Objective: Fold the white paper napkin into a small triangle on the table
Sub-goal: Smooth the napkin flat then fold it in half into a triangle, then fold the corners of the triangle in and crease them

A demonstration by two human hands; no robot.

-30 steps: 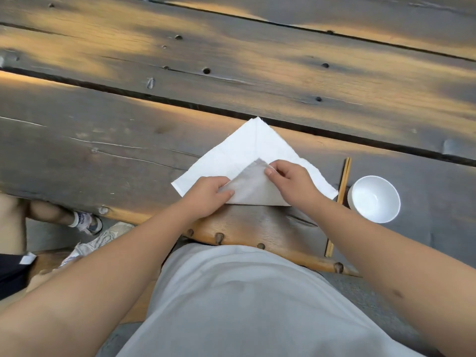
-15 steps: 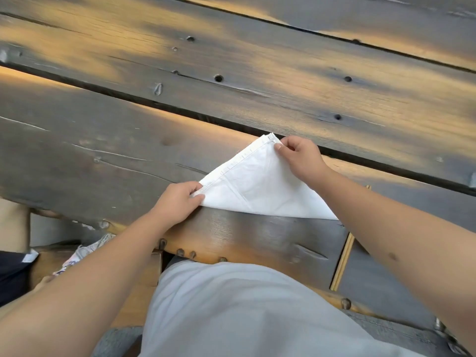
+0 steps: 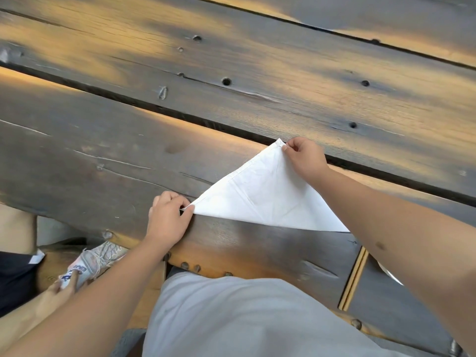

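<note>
The white napkin (image 3: pixel 262 199) lies flat on the dark wooden table (image 3: pixel 103 161) as one large triangle, its long folded edge nearest me. My left hand (image 3: pixel 167 217) pinches its left corner. At the far tip, my right hand (image 3: pixel 304 157) pinches the top corner, close to the gap between planks. My right forearm hides the napkin's right corner.
A pair of wooden chopsticks (image 3: pixel 354 276) lies at the near right of the table. Just right of them a sliver of a white bowl (image 3: pixel 389 273) shows under my forearm. A wide gap (image 3: pixel 154 106) runs between planks. Another person's shoe (image 3: pixel 95 261) is at lower left.
My right hand carried the near corner up and over to the far tip, turning the napkin into a triangle. My left hand slid to the left corner. The view tilted down; the bowl got covered.
</note>
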